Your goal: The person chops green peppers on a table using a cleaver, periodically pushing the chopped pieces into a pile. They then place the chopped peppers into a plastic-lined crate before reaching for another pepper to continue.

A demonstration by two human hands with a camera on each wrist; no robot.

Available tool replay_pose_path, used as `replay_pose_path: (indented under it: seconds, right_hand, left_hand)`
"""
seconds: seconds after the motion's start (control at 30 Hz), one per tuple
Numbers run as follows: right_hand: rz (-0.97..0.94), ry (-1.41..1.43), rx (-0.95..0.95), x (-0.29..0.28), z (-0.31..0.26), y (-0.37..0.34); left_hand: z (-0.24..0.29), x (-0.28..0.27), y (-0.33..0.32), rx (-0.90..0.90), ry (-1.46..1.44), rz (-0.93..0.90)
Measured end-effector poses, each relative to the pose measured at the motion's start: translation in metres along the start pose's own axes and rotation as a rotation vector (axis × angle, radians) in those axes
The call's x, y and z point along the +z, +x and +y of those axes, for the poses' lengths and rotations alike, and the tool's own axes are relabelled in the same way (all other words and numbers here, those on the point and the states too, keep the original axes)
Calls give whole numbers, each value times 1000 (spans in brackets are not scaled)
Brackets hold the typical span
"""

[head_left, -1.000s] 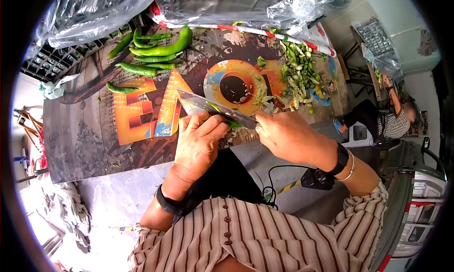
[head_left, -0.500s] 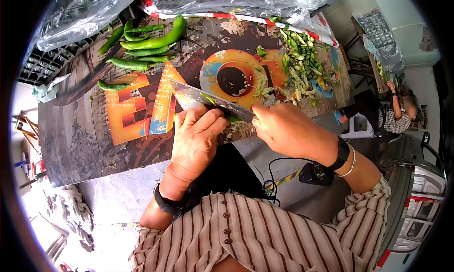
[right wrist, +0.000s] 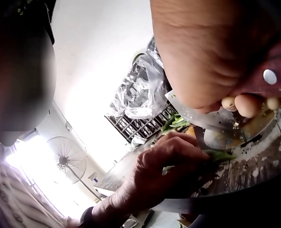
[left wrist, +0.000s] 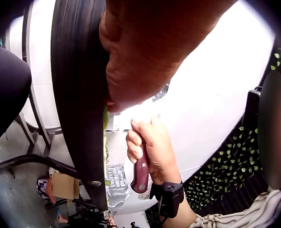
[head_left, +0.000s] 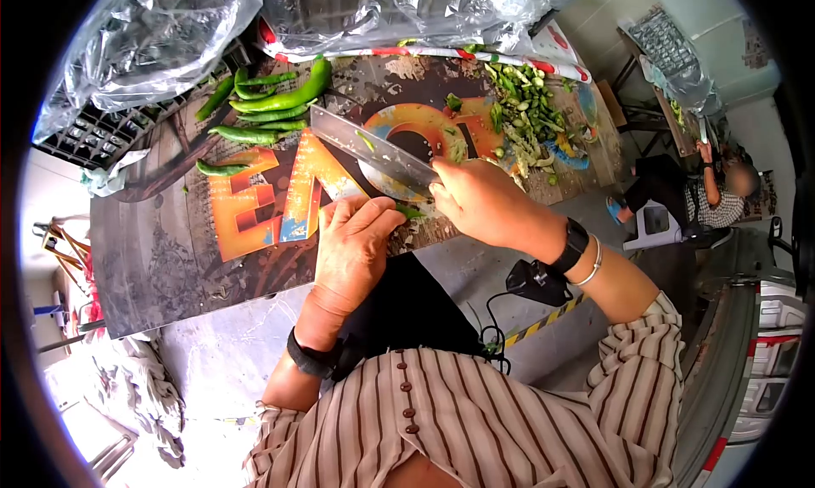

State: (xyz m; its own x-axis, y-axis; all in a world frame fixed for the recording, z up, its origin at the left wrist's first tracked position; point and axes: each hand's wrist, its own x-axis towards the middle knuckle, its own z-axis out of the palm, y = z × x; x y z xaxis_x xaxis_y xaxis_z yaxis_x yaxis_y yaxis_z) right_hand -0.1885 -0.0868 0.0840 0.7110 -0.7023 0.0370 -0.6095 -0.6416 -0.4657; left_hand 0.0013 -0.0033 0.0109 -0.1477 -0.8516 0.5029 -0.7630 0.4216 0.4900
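At the upper left of the head view, one black crate [head_left: 102,136] stands beside clear plastic [head_left: 161,38]. Right of it, about eight whole green peppers [head_left: 293,95] lie grouped on the printed counter [head_left: 144,259]; they overlap, so the count is not sure. At the centre, the left hand [head_left: 356,246] has its fingers bent round one green piece [head_left: 409,210], its end showing past the fingertips. Above that hand and apart from it is one knife blade [head_left: 373,153], with bits of green on it. Just right, the right hand [head_left: 488,204] grips the knife; its handle is hidden here, but the left wrist view shows it dark red [left wrist: 141,173], with metal rivets. Farther right lies one heap of chopped pieces [head_left: 531,114], too many to count. At the right edge, one seated person [head_left: 713,199] is near a second table [head_left: 675,131]. Only the right wrist view shows one standing fan [right wrist: 63,160], at its lower left; only the left wrist view shows a leafy pattern [left wrist: 226,166], at its lower right.
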Motion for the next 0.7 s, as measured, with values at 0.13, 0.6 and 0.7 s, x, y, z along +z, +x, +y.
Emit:
replay_pose_path:
  seconds: [0.13,0.6,0.7]
  right_hand:
    - [-32,-26,-50,-15,-13,-4]
    - [-281,-41,35,-24,-16,-7]
    - [-268,-14,50,-21,-17,-3]
  left_hand:
    - [1,-1,0,-2,-25,6]
    - [0,-1,2,-30,-32,-14]
    - [0,0,2,-33,-35,-15]
